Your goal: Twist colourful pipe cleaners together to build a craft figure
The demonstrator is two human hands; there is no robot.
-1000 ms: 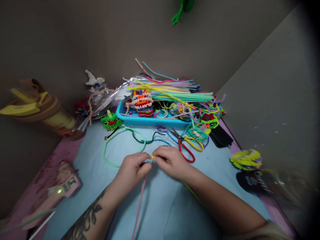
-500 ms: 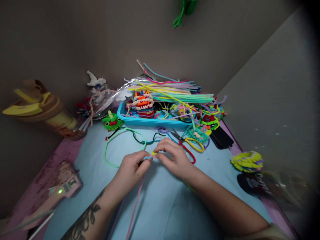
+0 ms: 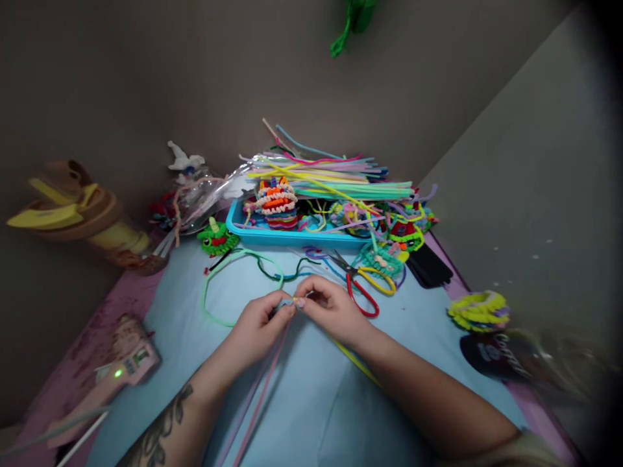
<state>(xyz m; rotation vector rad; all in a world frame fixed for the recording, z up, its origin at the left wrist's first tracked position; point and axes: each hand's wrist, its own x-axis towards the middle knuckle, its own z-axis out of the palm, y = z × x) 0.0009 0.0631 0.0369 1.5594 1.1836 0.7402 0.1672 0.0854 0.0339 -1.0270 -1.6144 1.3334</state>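
Observation:
Above the middle of the blue cloth, my left hand (image 3: 265, 324) and my right hand (image 3: 333, 308) meet at the fingertips. Both pinch a small bit of pipe cleaners, mostly hidden by the fingers. From under my left hand a pink pipe cleaner (image 3: 263, 405) trails toward me, a paler purple one beside it. A yellow pipe cleaner (image 3: 357, 364) runs down below my right hand and wrist. Scissors (image 3: 366, 285) with one red and one yellow handle lie just beyond my right hand. Past my left hand lies a light green pipe cleaner loop (image 3: 207, 295).
A blue tray (image 3: 302, 238) holds colourful pipe cleaner pieces, with a bundle of pipe cleaners (image 3: 341, 175) behind. A green figure (image 3: 217, 239) stands at its left. A pink glue gun (image 3: 121, 373) lies at left, a flower pot (image 3: 92, 214) behind it. A yellow coil (image 3: 479, 311) sits at right.
My right fingers have shifted slightly and curled closer to my left fingertips. More of the yellow pipe cleaner shows below my right wrist, and the pink one has swung a little left.

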